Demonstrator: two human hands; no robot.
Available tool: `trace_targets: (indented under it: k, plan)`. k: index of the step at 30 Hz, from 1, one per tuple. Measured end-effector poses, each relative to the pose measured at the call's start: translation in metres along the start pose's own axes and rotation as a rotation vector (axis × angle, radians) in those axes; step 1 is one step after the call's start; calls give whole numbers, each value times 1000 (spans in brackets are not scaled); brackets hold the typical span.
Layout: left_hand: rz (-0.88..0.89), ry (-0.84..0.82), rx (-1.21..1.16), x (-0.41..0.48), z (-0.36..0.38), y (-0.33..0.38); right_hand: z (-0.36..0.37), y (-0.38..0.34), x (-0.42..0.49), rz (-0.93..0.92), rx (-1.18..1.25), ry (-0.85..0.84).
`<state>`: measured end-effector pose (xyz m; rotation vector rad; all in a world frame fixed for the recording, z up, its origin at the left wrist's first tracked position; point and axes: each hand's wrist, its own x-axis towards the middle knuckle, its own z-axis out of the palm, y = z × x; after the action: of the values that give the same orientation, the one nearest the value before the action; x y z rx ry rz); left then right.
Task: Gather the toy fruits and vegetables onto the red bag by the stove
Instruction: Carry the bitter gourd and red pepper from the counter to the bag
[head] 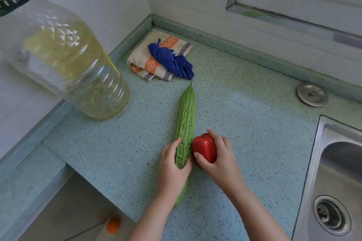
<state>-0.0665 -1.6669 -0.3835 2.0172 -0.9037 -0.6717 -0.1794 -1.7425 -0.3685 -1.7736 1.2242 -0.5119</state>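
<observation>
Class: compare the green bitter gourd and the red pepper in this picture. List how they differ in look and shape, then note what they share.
The bitter gourd is green, the red pepper glossy red. The gourd is long, slim and pointed; the pepper short and rounded. The gourd's skin is bumpy, the pepper's smooth. Shared: each is gripped by one hand, gourd by the left hand, pepper by the right hand.

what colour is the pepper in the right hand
Red, glossy all over; the head view shows the pepper clearly, gripped in the right hand.
</observation>
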Motion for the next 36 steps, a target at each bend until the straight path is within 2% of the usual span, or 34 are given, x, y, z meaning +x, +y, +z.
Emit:
trace_targets:
  k: [10,23,31,36]
  plan:
    - [-38,65,-180,-20,-18,8,-7,-8,-14,-6,12,1]
    - [-31,170,-229,-76,-61,3,14,-42,-46,-120,-35,-82]
    - [-83,362,-283,-139,-95,-22,47,-68,-89,-251,-84,-225]
    - [-133,556,-307,-200,-116,-40,71,-83,-138,-367,-122,-349]
